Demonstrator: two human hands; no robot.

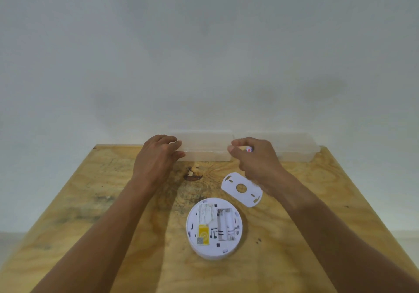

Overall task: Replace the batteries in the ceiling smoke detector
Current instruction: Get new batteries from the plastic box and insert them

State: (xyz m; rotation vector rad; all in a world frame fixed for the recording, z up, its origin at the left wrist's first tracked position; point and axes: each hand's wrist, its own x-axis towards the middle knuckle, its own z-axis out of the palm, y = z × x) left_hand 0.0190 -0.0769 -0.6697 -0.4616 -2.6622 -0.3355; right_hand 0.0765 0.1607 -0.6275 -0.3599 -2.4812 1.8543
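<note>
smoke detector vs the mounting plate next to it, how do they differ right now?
The smoke detector is a thick round body; the mounting plate is a thin flat piece with notched ends. The detector lies back-up, showing labels and an open battery bay with no batteries visible; the plate is plain with a central hole. The detector sits nearer the camera; the plate lies beyond it, partly under the right hand. Both are white and rest on the wooden table.

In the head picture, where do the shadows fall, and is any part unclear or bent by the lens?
Head view: soft light; arm shadows fall on the wooden table toward the smoke detector; faint shadows show on the wall. The clear boxes at the far edge look washed out. Table edges splay with wide-angle distortion. The small item in the right hand is too blurred to identify.
</note>
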